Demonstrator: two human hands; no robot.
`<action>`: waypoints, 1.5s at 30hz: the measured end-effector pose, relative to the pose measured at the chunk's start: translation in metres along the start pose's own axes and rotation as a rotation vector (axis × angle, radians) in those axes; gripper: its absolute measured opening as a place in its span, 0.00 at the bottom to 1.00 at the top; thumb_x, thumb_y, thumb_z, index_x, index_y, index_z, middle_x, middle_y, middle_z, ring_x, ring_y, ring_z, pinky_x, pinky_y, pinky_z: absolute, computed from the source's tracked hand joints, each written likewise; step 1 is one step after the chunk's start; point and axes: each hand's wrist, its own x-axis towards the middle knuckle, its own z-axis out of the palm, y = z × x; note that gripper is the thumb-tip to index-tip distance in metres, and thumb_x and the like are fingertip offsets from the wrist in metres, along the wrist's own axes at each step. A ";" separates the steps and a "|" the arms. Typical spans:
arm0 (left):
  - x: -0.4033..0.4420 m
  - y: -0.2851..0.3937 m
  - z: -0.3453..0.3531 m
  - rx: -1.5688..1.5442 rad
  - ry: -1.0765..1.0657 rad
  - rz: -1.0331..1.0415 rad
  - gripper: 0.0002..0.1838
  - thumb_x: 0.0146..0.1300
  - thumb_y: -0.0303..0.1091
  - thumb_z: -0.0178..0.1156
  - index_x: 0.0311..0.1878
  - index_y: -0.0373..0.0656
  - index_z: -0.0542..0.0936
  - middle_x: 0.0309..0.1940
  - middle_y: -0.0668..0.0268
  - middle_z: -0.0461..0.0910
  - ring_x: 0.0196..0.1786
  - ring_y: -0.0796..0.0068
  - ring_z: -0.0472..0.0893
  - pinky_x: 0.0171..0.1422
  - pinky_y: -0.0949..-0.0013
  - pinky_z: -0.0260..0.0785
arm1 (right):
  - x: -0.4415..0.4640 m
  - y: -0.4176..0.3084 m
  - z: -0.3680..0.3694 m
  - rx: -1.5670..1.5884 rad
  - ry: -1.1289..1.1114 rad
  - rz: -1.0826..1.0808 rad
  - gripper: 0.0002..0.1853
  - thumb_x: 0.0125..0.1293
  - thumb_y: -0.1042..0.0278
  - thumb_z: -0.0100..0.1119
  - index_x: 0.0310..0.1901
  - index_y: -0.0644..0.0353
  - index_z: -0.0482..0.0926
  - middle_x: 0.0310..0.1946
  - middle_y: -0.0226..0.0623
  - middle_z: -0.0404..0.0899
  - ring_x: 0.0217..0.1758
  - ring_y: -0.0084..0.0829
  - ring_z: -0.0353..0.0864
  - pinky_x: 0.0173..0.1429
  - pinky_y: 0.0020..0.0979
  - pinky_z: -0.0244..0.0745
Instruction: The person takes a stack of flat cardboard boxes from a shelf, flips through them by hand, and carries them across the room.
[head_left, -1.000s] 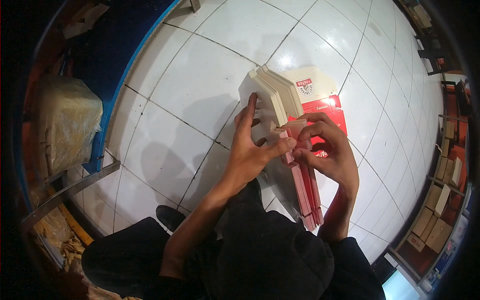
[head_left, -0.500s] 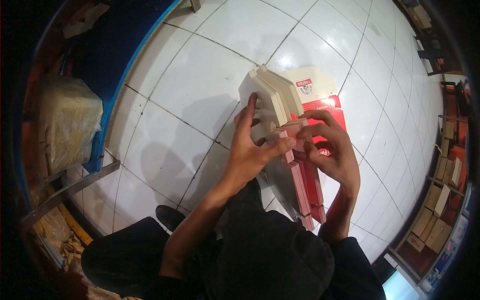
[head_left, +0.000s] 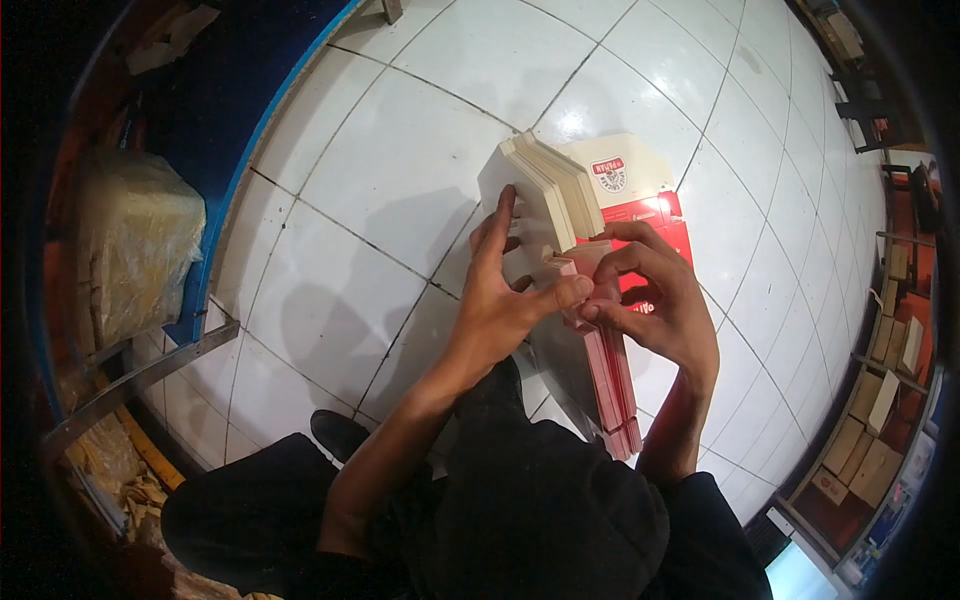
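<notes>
The left hand (head_left: 492, 308), half open, fingers spread on one face and thumb over the edge, holds the stack (head_left: 560, 190) upright on its side; loose thumb pressure could let the cards fan or slide. The right hand (head_left: 682, 315) curls at the stack's other side, its pinch unclear; an uneven push could bend flaps. Beyond lies a flat card (head_left: 645, 165), easily knocked.

My left hand (head_left: 505, 305) spread, thumb out; my right hand (head_left: 655, 305) curled, fingers bent, thumbs close together.
</notes>
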 end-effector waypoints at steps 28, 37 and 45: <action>0.001 -0.004 0.001 0.032 0.001 0.019 0.69 0.52 0.53 0.82 0.85 0.35 0.47 0.73 0.45 0.57 0.78 0.47 0.62 0.73 0.50 0.74 | -0.005 0.009 0.000 0.025 0.060 0.015 0.15 0.60 0.70 0.75 0.47 0.60 0.85 0.61 0.40 0.79 0.55 0.35 0.87 0.49 0.33 0.90; 0.000 0.001 0.001 -0.010 -0.005 -0.014 0.69 0.52 0.52 0.83 0.85 0.35 0.47 0.73 0.45 0.56 0.79 0.47 0.61 0.71 0.51 0.76 | -0.004 0.005 0.000 0.034 0.040 0.028 0.20 0.56 0.64 0.83 0.47 0.60 0.84 0.60 0.40 0.79 0.52 0.34 0.88 0.46 0.35 0.91; -0.001 0.003 0.002 -0.098 -0.023 -0.038 0.68 0.53 0.48 0.84 0.86 0.38 0.46 0.74 0.48 0.54 0.80 0.49 0.59 0.70 0.48 0.78 | -0.003 0.009 0.000 0.046 0.025 -0.011 0.18 0.57 0.68 0.81 0.47 0.60 0.84 0.59 0.40 0.79 0.52 0.33 0.88 0.47 0.34 0.91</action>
